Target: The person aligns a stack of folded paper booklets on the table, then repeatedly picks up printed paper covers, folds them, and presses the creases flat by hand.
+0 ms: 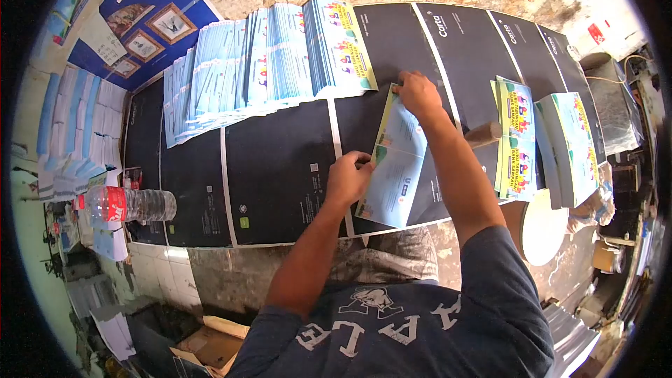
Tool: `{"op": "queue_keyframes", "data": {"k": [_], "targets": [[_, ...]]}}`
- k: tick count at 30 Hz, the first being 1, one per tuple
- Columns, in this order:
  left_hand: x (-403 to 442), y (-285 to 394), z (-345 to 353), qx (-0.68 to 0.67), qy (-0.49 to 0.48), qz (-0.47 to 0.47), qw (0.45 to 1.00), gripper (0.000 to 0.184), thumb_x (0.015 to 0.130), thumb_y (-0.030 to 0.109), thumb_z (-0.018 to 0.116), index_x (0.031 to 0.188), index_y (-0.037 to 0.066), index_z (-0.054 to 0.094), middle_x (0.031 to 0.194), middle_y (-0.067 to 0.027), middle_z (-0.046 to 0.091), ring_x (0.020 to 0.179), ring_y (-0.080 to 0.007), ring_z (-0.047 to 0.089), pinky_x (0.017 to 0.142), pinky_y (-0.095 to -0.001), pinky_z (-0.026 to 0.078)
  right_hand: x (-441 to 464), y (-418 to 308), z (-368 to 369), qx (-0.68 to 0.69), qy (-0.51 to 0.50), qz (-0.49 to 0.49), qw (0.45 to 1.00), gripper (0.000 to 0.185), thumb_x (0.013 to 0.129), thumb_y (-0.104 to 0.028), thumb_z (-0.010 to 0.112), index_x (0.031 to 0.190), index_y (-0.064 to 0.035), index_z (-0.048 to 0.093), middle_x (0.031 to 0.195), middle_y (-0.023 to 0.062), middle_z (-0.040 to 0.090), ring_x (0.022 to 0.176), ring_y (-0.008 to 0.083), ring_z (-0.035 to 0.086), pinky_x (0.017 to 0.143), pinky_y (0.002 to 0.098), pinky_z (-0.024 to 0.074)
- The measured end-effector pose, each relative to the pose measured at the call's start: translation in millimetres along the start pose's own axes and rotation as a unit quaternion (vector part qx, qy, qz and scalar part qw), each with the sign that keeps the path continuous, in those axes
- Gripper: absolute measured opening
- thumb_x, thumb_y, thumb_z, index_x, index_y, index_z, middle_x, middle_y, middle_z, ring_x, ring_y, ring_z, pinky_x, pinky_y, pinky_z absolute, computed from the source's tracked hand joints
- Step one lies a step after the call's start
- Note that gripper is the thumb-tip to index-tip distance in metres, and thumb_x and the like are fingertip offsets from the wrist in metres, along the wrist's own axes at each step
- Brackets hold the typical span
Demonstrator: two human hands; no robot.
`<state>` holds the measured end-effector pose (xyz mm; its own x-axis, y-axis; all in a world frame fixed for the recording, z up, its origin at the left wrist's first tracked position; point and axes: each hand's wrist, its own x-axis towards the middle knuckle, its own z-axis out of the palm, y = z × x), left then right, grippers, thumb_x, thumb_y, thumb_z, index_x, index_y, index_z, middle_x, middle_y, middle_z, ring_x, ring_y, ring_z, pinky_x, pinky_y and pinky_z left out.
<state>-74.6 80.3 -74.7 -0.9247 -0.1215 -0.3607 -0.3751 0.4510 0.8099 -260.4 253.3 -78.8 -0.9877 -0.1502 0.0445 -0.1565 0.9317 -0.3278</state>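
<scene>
A light-blue printed sheet point(400, 161) lies slanted on the black table covering point(276, 175) in front of me. My left hand point(350, 180) is at its left edge, fingers curled with thumb and index near each other. At the sheet's top corner is my right hand point(418, 94), its fingertips closed on that corner. Behind my hands, a long fanned row of blue printed booklets point(280, 56) leans along the far side. Right of my right forearm are a wooden-handled tool point(483, 135) and a yellow-and-blue booklet stack point(516, 140).
Another booklet stack point(577, 147) stands at the right edge. A plastic water bottle point(133, 205) lies at the left edge. White-and-blue paper piles point(80, 126) are further left, beneath a blue board point(157, 21) with frames. A round white-topped object point(544, 227) is at the lower right.
</scene>
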Motion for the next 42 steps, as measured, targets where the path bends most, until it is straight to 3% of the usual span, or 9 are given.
{"op": "queue_keyframes", "data": {"k": [6, 9, 12, 23, 26, 29, 31, 34, 42], "targets": [[9, -18, 1, 0.001, -0.021, -0.003, 1.000, 0.029, 0.086, 0.021, 0.073, 0.105, -0.001, 0.071, 0.098, -0.0197, 0.074, 0.092, -0.0319, 0.073, 0.082, -0.0383, 0.055, -27, 0, -5, 0.044, -0.065, -0.015, 0.997, 0.064, 0.076, -0.041, 0.082, 0.124, -0.0052, 0.061, 0.126, 0.0208, 0.059, 0.122, 0.0392, 0.055, 0.100, 0.0470, 0.0494], [11, -13, -2, 0.023, -0.007, 0.016, 1.000, 0.031, 0.085, 0.023, 0.075, 0.102, -0.002, 0.072, 0.094, -0.0199, 0.074, 0.090, -0.0315, 0.073, 0.081, -0.0386, 0.056, -40, -12, -17, -0.038, -0.123, -0.045, 0.991, 0.110, 0.055, -0.056, 0.092, 0.134, 0.0085, 0.050, 0.137, 0.0229, 0.050, 0.132, 0.0393, 0.046, 0.107, 0.0448, 0.0462], [14, -9, -5, 0.056, -0.037, 0.029, 0.997, 0.029, 0.087, 0.021, 0.075, 0.101, -0.004, 0.072, 0.095, -0.0210, 0.074, 0.087, -0.0276, 0.073, 0.078, -0.0375, 0.055, -53, -21, -15, -0.080, -0.145, -0.058, 0.985, 0.109, 0.055, -0.056, 0.092, 0.134, 0.0073, 0.051, 0.139, 0.0226, 0.048, 0.134, 0.0383, 0.044, 0.107, 0.0459, 0.0461], [-1, 8, -21, 0.189, -0.046, 0.065, 0.979, 0.028, 0.080, 0.025, 0.080, 0.097, 0.003, 0.077, 0.092, -0.0181, 0.075, 0.088, -0.0328, 0.073, 0.083, -0.0422, 0.056, -57, -33, -28, -0.078, -0.167, -0.024, 0.983, 0.116, 0.053, -0.057, 0.093, 0.138, 0.0067, 0.048, 0.142, 0.0192, 0.046, 0.138, 0.0360, 0.041, 0.107, 0.0447, 0.0478], [-4, 19, -25, 0.249, -0.081, 0.075, 0.962, 0.033, 0.077, 0.025, 0.082, 0.101, 0.004, 0.076, 0.100, -0.0185, 0.074, 0.093, -0.0342, 0.072, 0.086, -0.0432, 0.055, -56, -31, -23, -0.090, -0.163, -0.027, 0.982, 0.116, 0.052, -0.057, 0.094, 0.137, 0.0065, 0.049, 0.142, 0.0190, 0.046, 0.138, 0.0360, 0.041, 0.107, 0.0447, 0.0482], [9, 18, -26, 0.276, -0.032, 0.183, 0.943, 0.040, 0.078, 0.027, 0.082, 0.110, 0.006, 0.073, 0.115, -0.0171, 0.070, 0.102, -0.0339, 0.067, 0.090, -0.0408, 0.053, -56, -34, -27, -0.088, -0.171, -0.025, 0.981, 0.113, 0.053, -0.057, 0.093, 0.136, 0.0068, 0.050, 0.142, 0.0189, 0.047, 0.138, 0.0358, 0.042, 0.106, 0.0440, 0.0486], [28, 20, -30, 0.329, -0.119, 0.377, 0.858, 0.049, 0.080, 0.032, 0.080, 0.122, 0.010, 0.069, 0.127, -0.0112, 0.065, 0.116, -0.0295, 0.060, 0.099, -0.0396, 0.047, -54, -33, -25, -0.099, -0.172, -0.025, 0.980, 0.112, 0.054, -0.058, 0.093, 0.135, 0.0068, 0.050, 0.142, 0.0189, 0.047, 0.137, 0.0357, 0.042, 0.106, 0.0441, 0.0491], [41, 25, -30, 0.370, -0.143, 0.461, 0.794, 0.051, 0.081, 0.035, 0.079, 0.124, 0.011, 0.069, 0.127, -0.0053, 0.065, 0.123, -0.0245, 0.053, 0.104, -0.0409, 0.042, -48, -29, -19, -0.118, -0.173, -0.029, 0.977, 0.108, 0.056, -0.056, 0.092, 0.134, 0.0068, 0.051, 0.141, 0.0183, 0.047, 0.136, 0.0353, 0.044, 0.104, 0.0445, 0.0501], [55, 32, -27, 0.471, -0.192, 0.469, 0.722, 0.056, 0.079, 0.040, 0.077, 0.128, 0.014, 0.068, 0.140, -0.0011, 0.055, 0.128, -0.0226, 0.049, 0.105, -0.0396, 0.037, -47, -34, -30, -0.145, -0.200, -0.050, 0.968, 0.089, 0.070, -0.054, 0.084, 0.132, 0.0034, 0.056, 0.137, 0.0164, 0.050, 0.134, 0.0326, 0.046, 0.103, 0.0451, 0.0506]]}}
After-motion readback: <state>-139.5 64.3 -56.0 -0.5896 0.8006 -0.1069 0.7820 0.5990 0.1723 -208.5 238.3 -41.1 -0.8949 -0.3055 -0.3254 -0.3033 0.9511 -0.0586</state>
